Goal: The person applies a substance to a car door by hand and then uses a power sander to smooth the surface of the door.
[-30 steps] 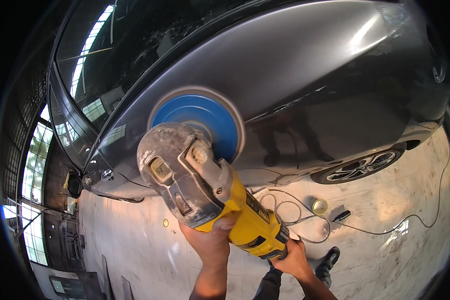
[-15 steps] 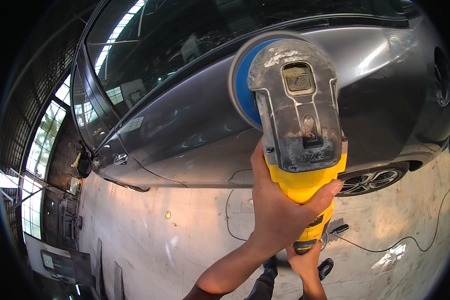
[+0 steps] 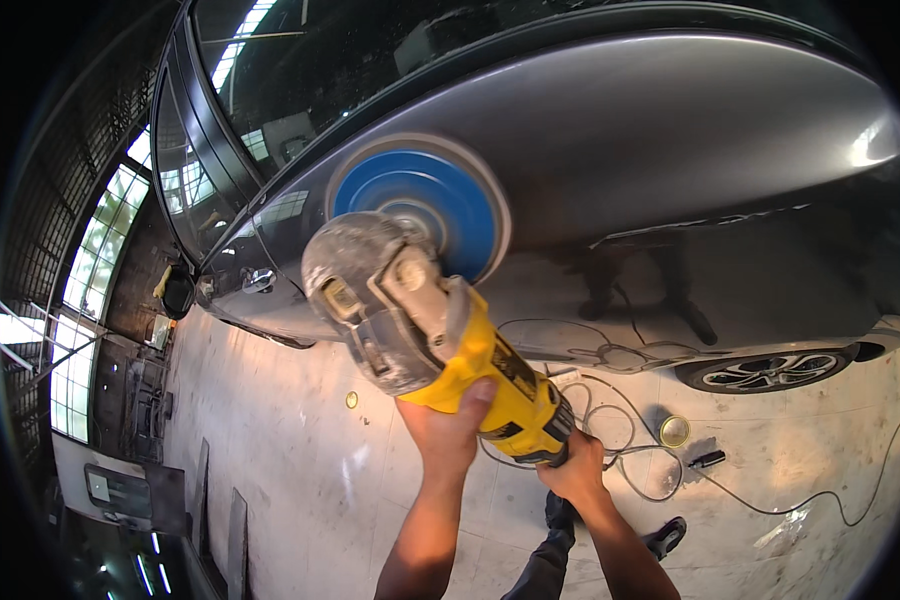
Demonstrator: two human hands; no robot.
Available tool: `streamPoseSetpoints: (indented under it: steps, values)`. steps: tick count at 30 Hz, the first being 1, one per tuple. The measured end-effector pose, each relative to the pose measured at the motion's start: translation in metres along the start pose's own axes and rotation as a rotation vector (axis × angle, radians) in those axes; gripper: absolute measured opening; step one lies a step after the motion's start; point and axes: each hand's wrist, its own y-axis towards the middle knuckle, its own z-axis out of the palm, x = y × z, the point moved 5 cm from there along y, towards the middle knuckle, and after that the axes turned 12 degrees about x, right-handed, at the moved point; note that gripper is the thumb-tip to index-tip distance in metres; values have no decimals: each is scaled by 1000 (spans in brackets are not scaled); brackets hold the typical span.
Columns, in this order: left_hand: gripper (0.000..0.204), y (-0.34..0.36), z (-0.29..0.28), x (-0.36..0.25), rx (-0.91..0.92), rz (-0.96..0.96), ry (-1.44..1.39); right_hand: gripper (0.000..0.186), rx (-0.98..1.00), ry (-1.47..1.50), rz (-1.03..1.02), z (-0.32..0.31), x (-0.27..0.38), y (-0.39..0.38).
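Both of my hands hold a yellow-and-black rotary polisher (image 3: 515, 385) at an angle. Around the front of its yellow body, just behind the scuffed dark head, wraps my left hand (image 3: 442, 430). My right hand (image 3: 576, 468) grips the rear end of the body. The polisher's round blue backing plate (image 3: 455, 200), rimmed by a pale pad, faces the dark grey car side panel (image 3: 670, 120). It looks blurred as if spinning. The pad seems to lie against the panel, though its contact face is hidden. A pale uneven line (image 3: 700, 222) runs along the panel's crease.
Below the car is its wheel (image 3: 770, 372). A dark power cord (image 3: 760, 505) coils and trails over the pale floor, near a round tin lid (image 3: 674, 431) and a black cord connector (image 3: 708, 459). Large panes of window (image 3: 95, 250) line the left wall.
The polisher has swung left along the panel and tilted, so its blue plate now shows widely. Both hands kept hold of it. More of the rear panel has come into view.
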Motion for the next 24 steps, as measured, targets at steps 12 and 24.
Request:
streamPoseSetpoints:
  steps: [12, 24]
  values:
    - [58, 41, -188, 62, -256, 48, -11, 47, 246, -195, -157, 115, 50, 103]
    - [59, 54, -134, 14, -218, 19, -21, 47, 247, -149, -91, 71, 72, 84]
